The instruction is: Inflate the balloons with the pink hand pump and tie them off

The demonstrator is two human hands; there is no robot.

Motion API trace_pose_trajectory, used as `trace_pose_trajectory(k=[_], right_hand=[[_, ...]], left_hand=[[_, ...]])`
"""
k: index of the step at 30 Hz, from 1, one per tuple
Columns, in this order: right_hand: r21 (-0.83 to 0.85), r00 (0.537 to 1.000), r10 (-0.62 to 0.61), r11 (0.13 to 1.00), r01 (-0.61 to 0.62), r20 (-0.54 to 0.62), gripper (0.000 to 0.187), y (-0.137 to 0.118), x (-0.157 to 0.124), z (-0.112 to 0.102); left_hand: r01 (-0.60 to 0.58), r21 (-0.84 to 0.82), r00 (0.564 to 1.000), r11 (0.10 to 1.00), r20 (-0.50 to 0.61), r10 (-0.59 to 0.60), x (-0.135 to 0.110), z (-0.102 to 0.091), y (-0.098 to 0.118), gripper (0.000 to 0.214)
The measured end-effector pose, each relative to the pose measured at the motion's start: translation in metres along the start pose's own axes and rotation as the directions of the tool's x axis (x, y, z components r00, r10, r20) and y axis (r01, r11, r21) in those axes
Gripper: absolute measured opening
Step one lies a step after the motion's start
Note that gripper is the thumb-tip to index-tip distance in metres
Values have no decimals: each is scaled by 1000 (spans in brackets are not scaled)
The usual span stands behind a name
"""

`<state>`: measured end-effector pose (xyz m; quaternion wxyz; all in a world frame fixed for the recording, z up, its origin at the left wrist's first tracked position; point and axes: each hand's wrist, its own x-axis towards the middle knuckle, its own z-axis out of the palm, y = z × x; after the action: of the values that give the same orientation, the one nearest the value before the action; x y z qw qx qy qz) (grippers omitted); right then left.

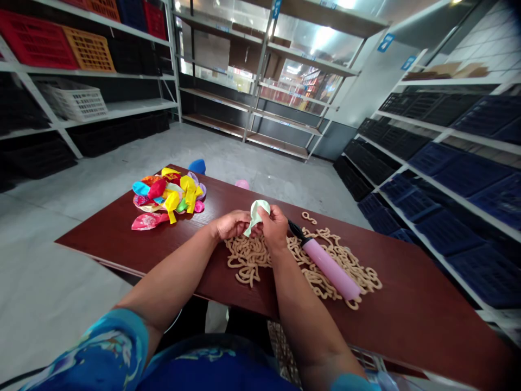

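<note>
My left hand [233, 224] and my right hand [275, 225] meet above the dark wooden table [407, 309]. Both pinch a limp pale green balloon [258, 210] between their fingers. Under my hands lies a heap of several beige rubber bands [248, 258]. A pink hand pump [328, 263] with a black nozzle rests on the bands just right of my right hand. A pile of several flat balloons in yellow, red, blue and pink [169, 198] lies on the table to the left, out of reach of either hand.
A blue balloon [197, 165] and a pink balloon [241, 184] lie on the grey floor beyond the table. Metal shelves with red, orange, white and black crates [73, 98] line the left; dark blue bins [448, 179] fill shelves at right.
</note>
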<state>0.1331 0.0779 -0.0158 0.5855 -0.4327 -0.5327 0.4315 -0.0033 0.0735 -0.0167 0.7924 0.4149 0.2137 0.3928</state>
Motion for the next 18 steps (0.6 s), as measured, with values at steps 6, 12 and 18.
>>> trace_pose_trajectory(k=[6, 12, 18], right_hand=[[-47, 1000, -13, 999, 14, 22, 31, 4, -1, -1], [-82, 995, -56, 995, 63, 84, 34, -4, 6, -4], [-408, 994, -27, 910, 70, 110, 51, -49, 15, -48]], left_hand=[[49, 29, 998, 998, 46, -50, -4, 4, 1, 26], [124, -106, 992, 987, 30, -122, 4, 1, -2, 17], [-116, -481, 984, 869, -176, 34, 14, -18, 4, 18]])
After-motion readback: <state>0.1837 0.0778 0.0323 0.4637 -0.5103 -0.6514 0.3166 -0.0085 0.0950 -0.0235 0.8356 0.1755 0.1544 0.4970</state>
